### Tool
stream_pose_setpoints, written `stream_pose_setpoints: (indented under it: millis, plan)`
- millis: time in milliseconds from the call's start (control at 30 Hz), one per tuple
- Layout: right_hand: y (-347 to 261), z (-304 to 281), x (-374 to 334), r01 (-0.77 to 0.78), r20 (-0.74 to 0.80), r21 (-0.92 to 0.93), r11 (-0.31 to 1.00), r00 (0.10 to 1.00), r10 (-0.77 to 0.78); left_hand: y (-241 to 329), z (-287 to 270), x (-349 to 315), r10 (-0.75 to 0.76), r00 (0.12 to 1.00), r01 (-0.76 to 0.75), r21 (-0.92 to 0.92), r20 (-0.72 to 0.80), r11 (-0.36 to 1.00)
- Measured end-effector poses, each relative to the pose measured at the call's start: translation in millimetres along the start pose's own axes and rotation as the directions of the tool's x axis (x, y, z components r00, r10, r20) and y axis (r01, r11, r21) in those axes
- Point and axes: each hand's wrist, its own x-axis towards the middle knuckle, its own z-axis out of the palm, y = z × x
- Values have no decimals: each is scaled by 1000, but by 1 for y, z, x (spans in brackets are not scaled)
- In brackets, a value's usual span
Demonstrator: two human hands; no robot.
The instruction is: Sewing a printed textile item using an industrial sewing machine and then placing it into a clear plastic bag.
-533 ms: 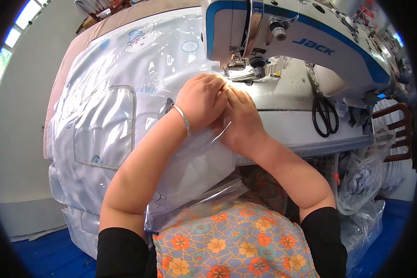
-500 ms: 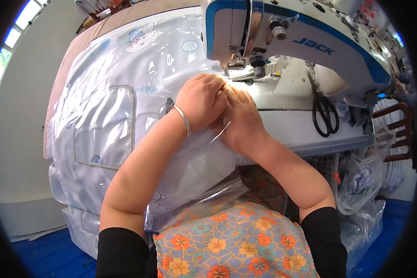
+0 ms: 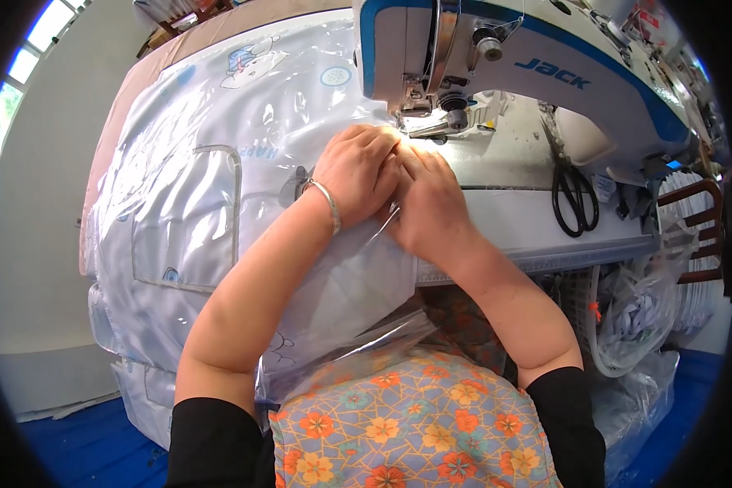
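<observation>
A white fabric [image 3: 189, 215] with pale blue cartoon prints, overlaid with shiny clear plastic, spreads over the left of the table and down toward my lap. Its right edge runs up to the needle area of a white and blue sewing machine [image 3: 496, 69], where a lamp lights the spot. My left hand [image 3: 356, 172], closed with the fingers bent, presses on this edge just in front of the presser foot. Against it lies my right hand [image 3: 433, 199], closed on the same edge, fingertips close to the foot. The pinched material is mostly hidden under both hands.
Black-handled scissors [image 3: 573, 195] lie on the machine bed to the right. A ruler strip [image 3: 537, 259] follows the table's front edge. Beyond it stand a white basket [image 3: 598, 325] with clear plastic bags and a brown wooden chair [image 3: 699, 228]. A flower-patterned apron [image 3: 415, 423] covers my lap.
Both hands have crept slightly forward with the fabric edge, staying pressed together by the presser foot. The whole view has shifted a little.
</observation>
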Motion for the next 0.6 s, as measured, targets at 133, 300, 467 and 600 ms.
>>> stream_pose_setpoints:
  millis: [133,300,467,600]
  plan:
    - [6,-3,-3,-60,110,41,997,992,55,8,5,1,-18,1000,18,-4,-2,1000]
    - [0,-4,-6,-15,-50,-46,999,999,13,5,-3,-3,16,1000,-16,21,21,1000]
    - [13,-23,11,-92,4,-59,994,996,93,19,-9,-11,40,999,-35,233,-17,972]
    - [21,-21,20,-16,32,-157,987,999,21,19,-15,-12,15,998,-23,140,58,990]
